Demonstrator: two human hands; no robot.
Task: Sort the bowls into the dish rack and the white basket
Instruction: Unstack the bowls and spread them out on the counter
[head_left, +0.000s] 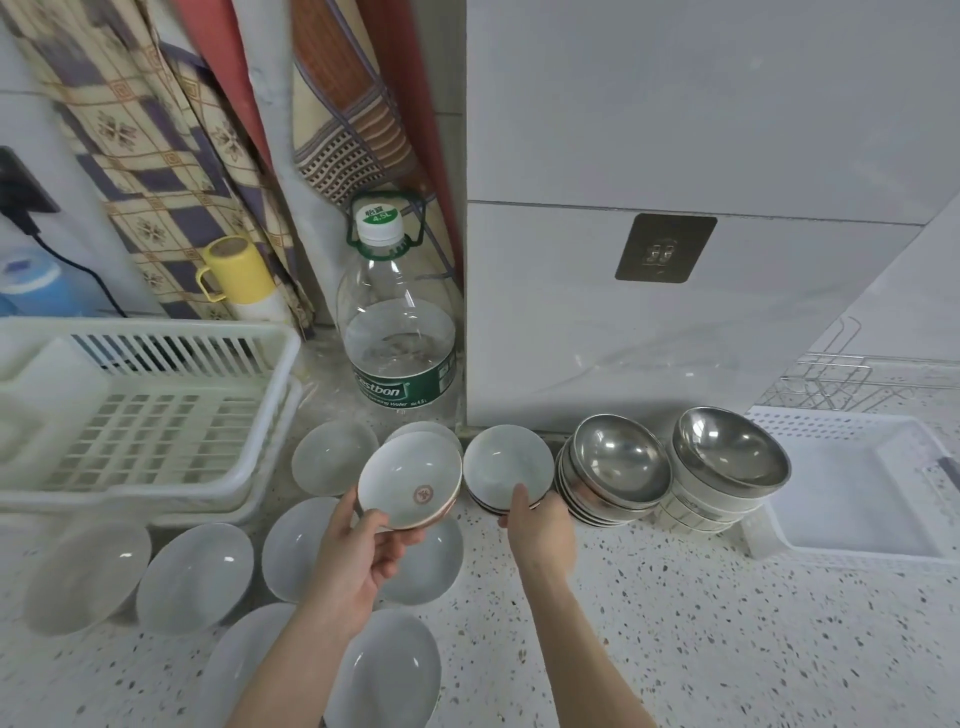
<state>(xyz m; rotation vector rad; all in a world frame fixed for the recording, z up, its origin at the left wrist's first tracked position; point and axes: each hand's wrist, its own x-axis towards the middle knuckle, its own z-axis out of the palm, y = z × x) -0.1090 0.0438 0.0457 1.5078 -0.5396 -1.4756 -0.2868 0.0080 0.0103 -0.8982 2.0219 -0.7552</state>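
Note:
My left hand (363, 551) holds a white bowl with a red emblem (410, 480) lifted above the counter, thumb on its near rim. My right hand (537, 525) grips the near rim of a short stack of pale bowls (506, 465). Several white bowls (195, 577) lie spread over the counter at the lower left. Two stacks topped by steel bowls (618, 462) (730, 449) stand right of my right hand. The cream dish rack (140, 410) sits at the left. The white basket (857, 483) lies at the right.
A large water bottle (400, 322) stands behind the bowls against the tiled corner. A yellow cup (239, 275) and hanging cloths are behind the rack. A wire rack (831, 379) sits behind the basket. Speckled counter (727, 623) stretches out in front.

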